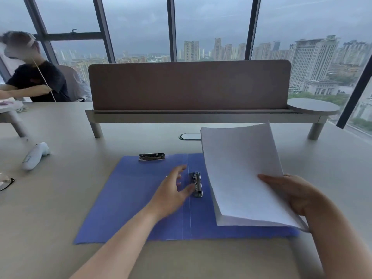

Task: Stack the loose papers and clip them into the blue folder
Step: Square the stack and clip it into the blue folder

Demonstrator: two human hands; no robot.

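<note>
A blue folder (141,198) with two thin white lines down its middle lies on a pale beige table (60,228). The paper stack (241,178) is plain white. Both metal clips (151,157) are silver. A white controller (35,156) sits at left; the divider panel (189,85) is dull brown.

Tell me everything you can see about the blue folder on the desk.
The blue folder lies open and flat on the pale desk, with two thin crease lines marking its spine. A metal clip sits just right of the spine, and a second metal clip at its far edge. The left hand reaches the spine clip; the paper stack, held by the right hand, hangs above its right half.
</note>
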